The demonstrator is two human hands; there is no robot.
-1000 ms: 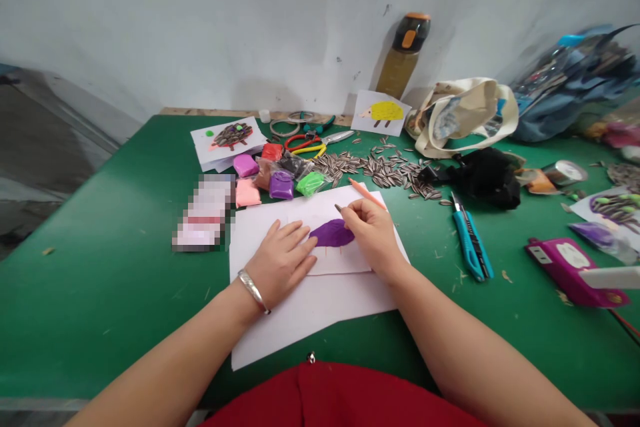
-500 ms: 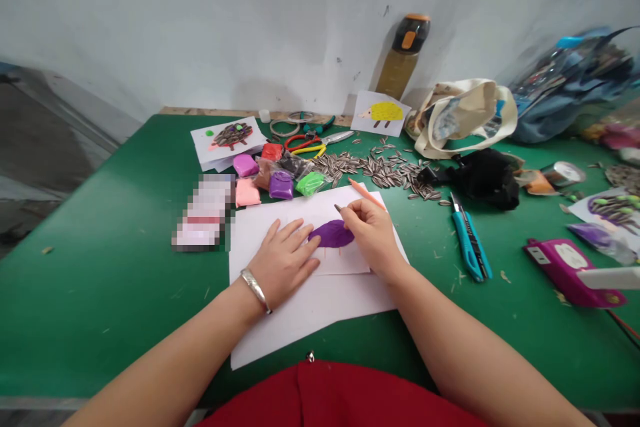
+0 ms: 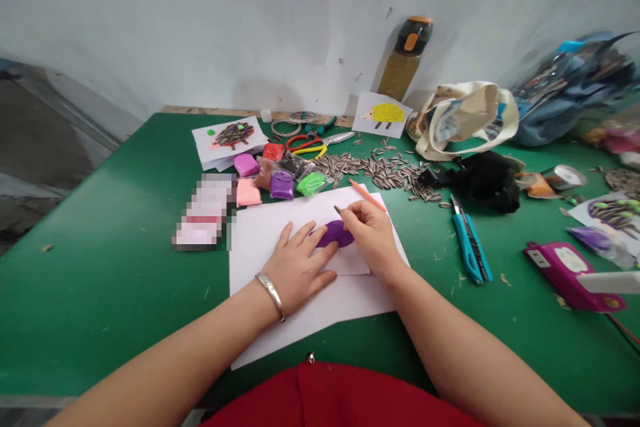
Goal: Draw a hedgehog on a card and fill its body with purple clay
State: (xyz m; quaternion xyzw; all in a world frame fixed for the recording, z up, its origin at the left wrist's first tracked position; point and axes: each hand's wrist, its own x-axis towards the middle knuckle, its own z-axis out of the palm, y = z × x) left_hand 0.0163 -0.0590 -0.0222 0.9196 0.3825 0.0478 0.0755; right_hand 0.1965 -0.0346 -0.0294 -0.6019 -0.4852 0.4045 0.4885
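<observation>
A flattened purple clay oval (image 3: 334,234) lies on a small white paper (image 3: 353,263), which rests on larger white sheets (image 3: 280,330). My left hand (image 3: 300,263) is spread flat on the papers, its fingertips over the oval's left and lower edges. My right hand (image 3: 371,235) pinches a sunflower seed (image 3: 338,210) between thumb and finger, just above the oval's upper right. Beyond the right hand an orange pen or pencil (image 3: 367,195) lies slanting across the paper's top edge. Loose sunflower seeds (image 3: 385,170) are heaped behind the papers.
Bagged coloured clay (image 3: 282,185), scissors (image 3: 336,139) and a phone (image 3: 206,213) sit to the left and back. On the right are a teal utility knife (image 3: 471,247), a black pouch (image 3: 490,181), a cloth bag (image 3: 467,121) and a magenta device (image 3: 570,273). A bottle (image 3: 406,60) stands by the wall.
My left hand has slid to the right, with its fingers now further over the purple oval. My right hand stays nearly in place with the seed.
</observation>
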